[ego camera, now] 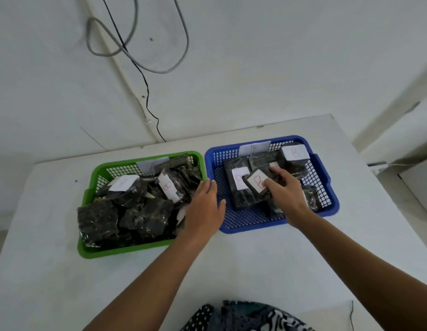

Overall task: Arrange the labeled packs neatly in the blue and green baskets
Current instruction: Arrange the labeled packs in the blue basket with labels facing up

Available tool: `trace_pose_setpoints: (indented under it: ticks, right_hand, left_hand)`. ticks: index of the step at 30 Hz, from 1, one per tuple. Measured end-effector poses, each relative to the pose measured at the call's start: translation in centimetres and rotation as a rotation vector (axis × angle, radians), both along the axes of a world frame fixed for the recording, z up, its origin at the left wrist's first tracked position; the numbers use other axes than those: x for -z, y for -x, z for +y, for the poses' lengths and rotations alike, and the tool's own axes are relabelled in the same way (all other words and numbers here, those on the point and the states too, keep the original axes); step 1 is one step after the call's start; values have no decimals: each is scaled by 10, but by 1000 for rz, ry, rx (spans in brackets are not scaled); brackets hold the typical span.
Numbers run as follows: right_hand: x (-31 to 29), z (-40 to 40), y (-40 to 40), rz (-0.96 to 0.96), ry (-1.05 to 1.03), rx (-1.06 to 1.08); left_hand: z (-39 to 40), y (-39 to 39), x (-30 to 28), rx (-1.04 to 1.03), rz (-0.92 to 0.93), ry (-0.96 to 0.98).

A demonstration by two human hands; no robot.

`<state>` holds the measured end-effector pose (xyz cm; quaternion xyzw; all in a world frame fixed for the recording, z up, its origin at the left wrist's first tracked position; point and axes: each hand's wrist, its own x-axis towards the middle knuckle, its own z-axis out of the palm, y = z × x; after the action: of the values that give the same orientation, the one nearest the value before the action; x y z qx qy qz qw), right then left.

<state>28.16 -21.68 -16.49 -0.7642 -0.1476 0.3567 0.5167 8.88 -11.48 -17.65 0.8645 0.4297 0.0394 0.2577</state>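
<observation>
The right hand [285, 191] reaches into the blue basket [327, 177], its fingers curled over a dark pack with a white label marked B [256, 183] in red, gripping it from its right edge. That pack sits tilted on top of another labeled pack [238, 182] just left of the hand. Beyond the fingertips of this hand, a further pack with a B label [294, 154] stands against the far wall of the basket, and more dark packs lie under and to the right of the wrist.

The left hand [204, 204] lies with fingers straight and close together at the right wall of the green basket [136, 249], its fingertips touching the packs heaped there; whether it holds any of them I cannot tell. Left of this hand the green basket is piled with dark packs in loose disorder, among them 1 with a white label bearing a red letter [167, 186] just beside the fingertips and 1 with a label turned pale [122, 183] farther left.

Both baskets stand side by side on the white counter [231, 263], nearly touching between the 2 hands. Cables [136, 44] hang on the wall beyond.
</observation>
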Motion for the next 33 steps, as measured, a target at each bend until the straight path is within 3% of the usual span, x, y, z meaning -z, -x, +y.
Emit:
trace_pose_setpoints:
  ticks: [6, 12, 21, 26, 30, 33]
  right_hand:
    - [19, -16, 18, 13, 52, -194]
    - [27, -13, 16, 36, 102, -345]
    - [30, 20, 13, -11, -54, -1]
    - [34, 39, 8, -358, 23, -100]
    - [43, 32, -4, -851, 238, -349]
    - [49, 25, -13, -996, 135, -425]
  left_hand:
    - [-35, 7, 9, -166, 48, -12]
    - [-40, 3, 15, -194, 112, -81]
    - [-35, -13, 15, -260, 116, -80]
    - [-24, -13, 15, -246, 70, -69]
    - [-21, -11, 18, -249, 38, -81]
    - [-20, -8, 20, -236, 29, -100]
